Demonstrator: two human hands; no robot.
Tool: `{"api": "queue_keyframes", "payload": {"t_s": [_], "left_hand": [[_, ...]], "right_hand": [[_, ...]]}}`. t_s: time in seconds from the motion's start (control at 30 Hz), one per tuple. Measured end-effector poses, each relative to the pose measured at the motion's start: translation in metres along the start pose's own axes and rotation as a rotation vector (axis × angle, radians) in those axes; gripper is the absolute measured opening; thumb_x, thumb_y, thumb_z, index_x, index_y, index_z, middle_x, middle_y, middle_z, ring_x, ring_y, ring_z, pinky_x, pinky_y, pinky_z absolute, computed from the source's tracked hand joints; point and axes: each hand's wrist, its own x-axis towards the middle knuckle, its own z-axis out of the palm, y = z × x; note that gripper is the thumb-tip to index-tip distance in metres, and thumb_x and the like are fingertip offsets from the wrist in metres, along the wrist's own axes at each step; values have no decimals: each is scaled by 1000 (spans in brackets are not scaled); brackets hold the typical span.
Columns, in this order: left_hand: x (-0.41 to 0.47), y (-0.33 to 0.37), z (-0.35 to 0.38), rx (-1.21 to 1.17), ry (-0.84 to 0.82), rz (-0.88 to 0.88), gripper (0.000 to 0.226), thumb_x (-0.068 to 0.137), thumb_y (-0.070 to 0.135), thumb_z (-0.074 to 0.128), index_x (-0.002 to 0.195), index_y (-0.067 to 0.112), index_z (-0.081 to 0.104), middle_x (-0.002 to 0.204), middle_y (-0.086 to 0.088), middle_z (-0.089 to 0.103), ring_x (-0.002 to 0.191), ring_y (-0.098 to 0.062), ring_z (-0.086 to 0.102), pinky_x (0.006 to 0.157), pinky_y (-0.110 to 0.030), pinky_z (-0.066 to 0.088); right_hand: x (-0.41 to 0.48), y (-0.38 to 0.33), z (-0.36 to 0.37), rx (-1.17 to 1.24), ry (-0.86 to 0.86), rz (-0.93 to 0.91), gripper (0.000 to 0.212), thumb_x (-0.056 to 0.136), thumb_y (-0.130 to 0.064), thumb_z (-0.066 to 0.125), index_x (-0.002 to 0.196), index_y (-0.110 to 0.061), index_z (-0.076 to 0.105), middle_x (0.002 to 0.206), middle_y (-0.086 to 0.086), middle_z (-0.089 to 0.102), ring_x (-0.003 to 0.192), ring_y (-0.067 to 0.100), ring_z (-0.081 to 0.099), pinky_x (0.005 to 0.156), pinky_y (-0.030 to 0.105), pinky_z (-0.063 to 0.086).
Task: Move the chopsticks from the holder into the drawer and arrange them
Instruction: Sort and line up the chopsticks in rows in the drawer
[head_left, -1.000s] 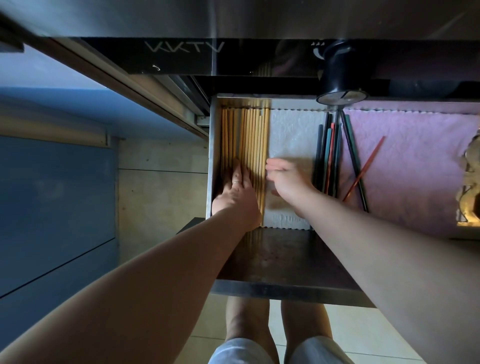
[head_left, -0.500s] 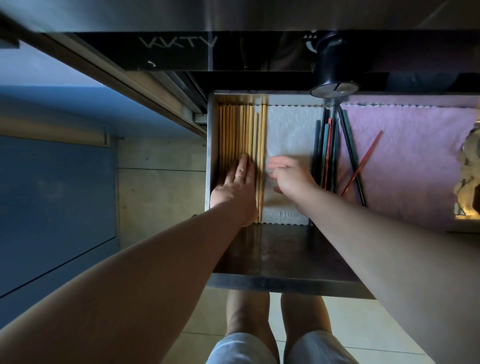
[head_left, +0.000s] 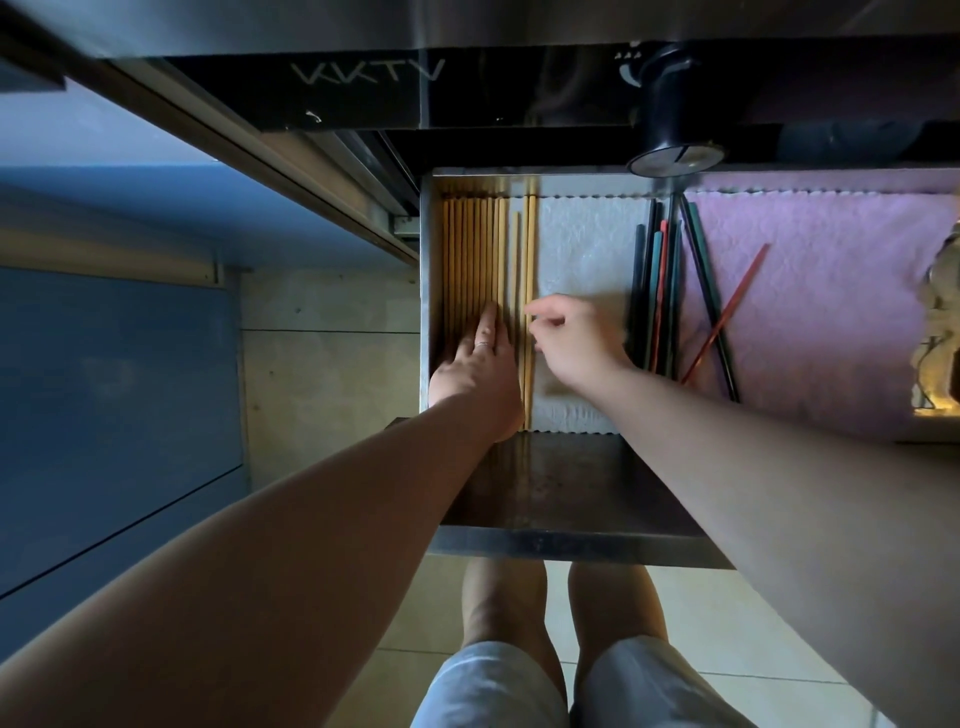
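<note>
Two hands work the row: the left hand (head_left: 480, 364) lies spread flat on the wooden chopsticks (head_left: 470, 260), while the right hand (head_left: 571, 345) now pinches the outermost stick, lately pushed with flat fingers. Beyond its grip, dark chopsticks (head_left: 657, 291) remain loose in the drawer (head_left: 425, 291); arranging continues.

"KKTV" in pale letters, on dark panel (head_left: 363, 88) above the drawer (head_left: 571, 543)
</note>
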Motion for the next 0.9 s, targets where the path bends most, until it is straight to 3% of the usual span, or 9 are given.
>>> {"api": "queue_keyframes", "payload": {"t_s": [0.2,0.3,0.4,0.57,0.7,0.9], "left_hand": [[-8,-2,1,-8,-85,-7,87,97,23,51,155,15,-13,159,0,-30,150,-27,9,112,-47,30],[-12,-2,1,-22,-127,-10,85,98,17,49,155,14,-13,158,0,-31,150,-28,8,113,-48,29],[-14,-3,2,-26,-147,-11,83,97,13,48,155,12,-11,158,0,-32,150,-29,7,113,-48,29],[-18,-5,4,-6,-211,16,79,97,10,47,155,12,-7,158,-4,-32,150,-30,7,115,-49,31],[-18,-8,7,-17,-211,25,79,97,10,46,156,14,-5,159,-2,-30,150,-29,8,114,-48,30],[-21,-7,2,-35,-206,34,80,96,10,48,156,15,-4,161,-3,-25,148,-31,16,113,-49,32]], "right_hand": [[12,-10,18,-179,68,-31,20,92,-18,60,108,-13,70,108,5,71,98,23,66,87,35,54],[14,-14,22,-305,80,-48,14,92,-19,58,88,-11,69,87,7,70,82,26,65,74,34,55],[17,-19,30,-474,118,-37,21,92,-18,57,72,-12,56,73,7,59,70,28,59,60,28,44],[21,-30,41,-566,151,33,16,92,-10,58,77,-13,53,76,6,61,77,30,67,60,30,49],[23,-37,41,-467,152,118,1,91,-10,61,92,-11,61,84,7,61,87,29,67,65,32,52],[23,-35,41,-367,170,152,18,92,-19,60,104,-6,63,101,10,68,93,29,67,72,34,53]]}}
